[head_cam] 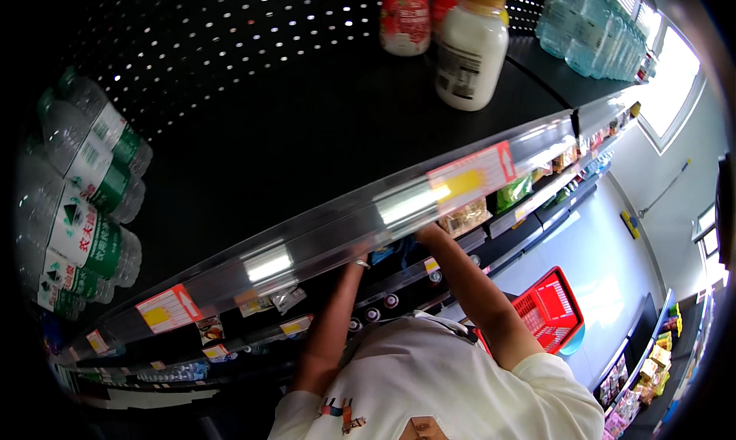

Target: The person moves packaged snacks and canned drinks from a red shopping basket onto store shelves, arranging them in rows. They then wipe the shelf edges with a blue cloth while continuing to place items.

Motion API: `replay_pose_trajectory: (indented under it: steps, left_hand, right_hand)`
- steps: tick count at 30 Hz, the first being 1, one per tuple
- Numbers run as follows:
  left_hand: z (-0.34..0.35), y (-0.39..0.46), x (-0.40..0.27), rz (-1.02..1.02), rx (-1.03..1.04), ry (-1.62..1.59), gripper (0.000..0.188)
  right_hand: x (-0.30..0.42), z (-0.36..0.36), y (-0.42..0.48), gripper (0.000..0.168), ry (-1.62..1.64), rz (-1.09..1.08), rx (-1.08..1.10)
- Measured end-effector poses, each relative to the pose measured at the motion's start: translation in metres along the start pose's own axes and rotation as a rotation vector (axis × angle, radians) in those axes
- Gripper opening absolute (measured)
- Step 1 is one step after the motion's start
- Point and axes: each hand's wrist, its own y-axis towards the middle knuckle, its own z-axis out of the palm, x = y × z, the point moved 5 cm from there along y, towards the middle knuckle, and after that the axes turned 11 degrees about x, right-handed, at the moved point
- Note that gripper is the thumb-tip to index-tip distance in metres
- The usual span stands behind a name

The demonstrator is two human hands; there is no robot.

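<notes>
Both of my arms reach under the front edge of the black upper shelf [259,152] into the level below. Behind the clear plastic price strip [328,224], my left hand [362,249] shows only faintly, and its fingers are hidden. My right hand [426,233] is cut off by the strip at the wrist and lower palm. Between the two hands lies a blue item [388,253], perhaps a package; whether either hand grips it cannot be seen. A clear bag of tan food [464,217] sits just right of my right hand.
White-capped and red-capped bottles stand above: a white bottle [474,55] and a red bottle [405,20]. Water bottles with green labels [86,210] line the left; blue-tinted bottles [592,32] fill the far right. A red shopping basket [549,310] stands on the floor behind my right arm.
</notes>
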Motion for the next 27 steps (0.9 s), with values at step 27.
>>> replay_pose_trajectory:
  steps: [27]
  left_hand:
    - [-0.058, -0.016, -0.014, 0.135, -0.174, 0.301, 0.048]
  right_hand:
    - [-0.036, 0.04, 0.021, 0.058, 0.084, 0.107, 0.177]
